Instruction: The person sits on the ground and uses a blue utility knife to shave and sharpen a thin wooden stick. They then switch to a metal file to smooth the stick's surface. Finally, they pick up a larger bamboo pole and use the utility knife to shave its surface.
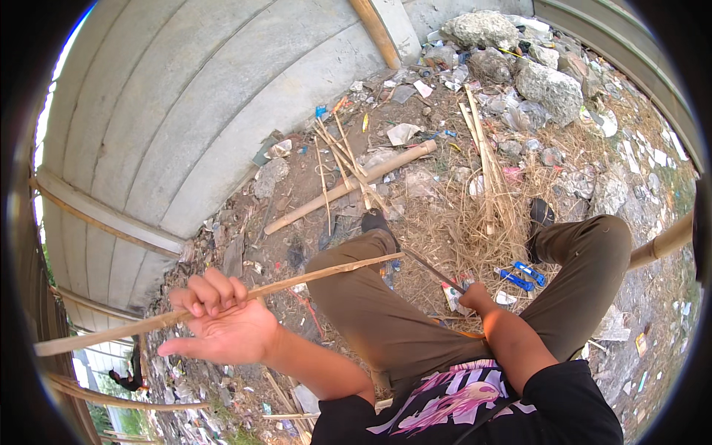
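Observation:
My left hand (226,319), palm up, has its fingers curled over a long split bamboo strip (319,274), while the thumb sticks out away from it. The strip slants across my thigh, from the left edge up to a point between my knees. In front of my lap, my right hand (478,297) is closed around the handle of a long, thin, dark-bladed knife (432,271). The blade's far end meets the strip's far tip. Most of the knife's handle is hidden in my fist.
A bamboo pole (352,187) lies ahead, with thin strips (343,159) across it. More strips (482,159) rest on dry shavings. Two blue cutters (517,279) lie near my right leg. Rocks (549,90) stand far right, a concrete wall (185,96) left. Another person (130,377) is far left.

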Motion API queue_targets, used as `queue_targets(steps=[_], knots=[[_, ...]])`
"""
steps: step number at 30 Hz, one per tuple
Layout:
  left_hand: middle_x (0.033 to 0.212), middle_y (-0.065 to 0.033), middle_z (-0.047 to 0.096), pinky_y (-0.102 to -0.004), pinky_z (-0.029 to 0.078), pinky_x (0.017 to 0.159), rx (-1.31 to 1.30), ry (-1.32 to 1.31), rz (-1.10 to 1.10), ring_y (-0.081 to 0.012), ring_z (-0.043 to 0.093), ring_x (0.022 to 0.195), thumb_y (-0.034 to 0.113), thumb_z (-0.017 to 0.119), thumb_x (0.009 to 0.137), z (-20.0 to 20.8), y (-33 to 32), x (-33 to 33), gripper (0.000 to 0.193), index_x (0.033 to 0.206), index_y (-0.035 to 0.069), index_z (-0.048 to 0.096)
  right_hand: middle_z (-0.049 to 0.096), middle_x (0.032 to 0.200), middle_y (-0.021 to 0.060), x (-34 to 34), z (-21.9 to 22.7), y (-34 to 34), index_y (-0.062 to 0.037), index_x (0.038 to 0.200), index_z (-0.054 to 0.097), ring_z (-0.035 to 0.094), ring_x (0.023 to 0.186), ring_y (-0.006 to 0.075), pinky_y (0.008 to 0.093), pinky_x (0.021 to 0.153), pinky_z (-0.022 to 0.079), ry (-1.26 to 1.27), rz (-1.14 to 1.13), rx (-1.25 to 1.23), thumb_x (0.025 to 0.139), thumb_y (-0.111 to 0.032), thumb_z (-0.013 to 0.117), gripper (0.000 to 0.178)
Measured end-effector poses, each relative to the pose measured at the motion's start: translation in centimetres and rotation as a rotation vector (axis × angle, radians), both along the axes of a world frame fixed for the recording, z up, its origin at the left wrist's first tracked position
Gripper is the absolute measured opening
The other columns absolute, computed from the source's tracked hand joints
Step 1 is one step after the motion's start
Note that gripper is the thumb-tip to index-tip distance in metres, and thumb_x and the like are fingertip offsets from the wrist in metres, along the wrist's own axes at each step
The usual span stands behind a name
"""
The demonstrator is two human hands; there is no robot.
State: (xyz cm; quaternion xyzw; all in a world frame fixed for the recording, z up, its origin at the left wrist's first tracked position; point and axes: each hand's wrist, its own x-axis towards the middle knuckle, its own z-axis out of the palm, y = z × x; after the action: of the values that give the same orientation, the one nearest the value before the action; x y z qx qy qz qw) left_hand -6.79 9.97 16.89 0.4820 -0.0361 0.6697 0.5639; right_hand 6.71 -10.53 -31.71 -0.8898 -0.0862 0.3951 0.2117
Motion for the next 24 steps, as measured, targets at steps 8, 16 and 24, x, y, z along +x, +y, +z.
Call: queue_targets(steps=[8,16,24], knots=[[0.059,-0.0001,0.025,-0.0292,0.018,0.048,0.073,-0.257,0.406,-0.0132,0.022,0.052,0.047,0.048,0.095,14.8,8.4,-15.2,0.048,0.066,0.012,0.035,0.073,0.108,0.0147,0.1,-3.1,-2.6,-0.0099,0.104,0.076,0.07,0.101,0.0308,0.0434,0.084,0.055,0.199,0.348,-0.438,0.077,-0.021,0.066,0.03],[0.057,0.004,0.007,-0.0302,0.012,0.05,0.412,-0.403,0.7,-0.012,0.012,0.052,0.049,0.055,0.095,8.8,6.4,-5.0,0.058,0.066,0.019,0.015,0.069,0.122,0.0094,1.6,-2.6,-2.2,-0.0162,0.118,0.073,0.066,0.115,0.0301,0.0449,0.093,0.051,0.342,0.228,-0.412,0.078,-0.02,0.072,0.041],[0.071,-0.0064,0.041,-0.0322,0.04,0.058,0.922,-0.092,0.677,-0.022,0.045,0.066,0.045,0.04,0.106,0.2,19.5,12.5,0.054,0.067,0.009,0.041,0.068,0.123,0.0102,1.5,1.4,-1.2,-0.0162,0.125,0.069,0.066,0.115,0.0291,0.0452,0.093,0.052,0.4,0.251,-0.414,0.081,-0.023,0.069,0.044]])
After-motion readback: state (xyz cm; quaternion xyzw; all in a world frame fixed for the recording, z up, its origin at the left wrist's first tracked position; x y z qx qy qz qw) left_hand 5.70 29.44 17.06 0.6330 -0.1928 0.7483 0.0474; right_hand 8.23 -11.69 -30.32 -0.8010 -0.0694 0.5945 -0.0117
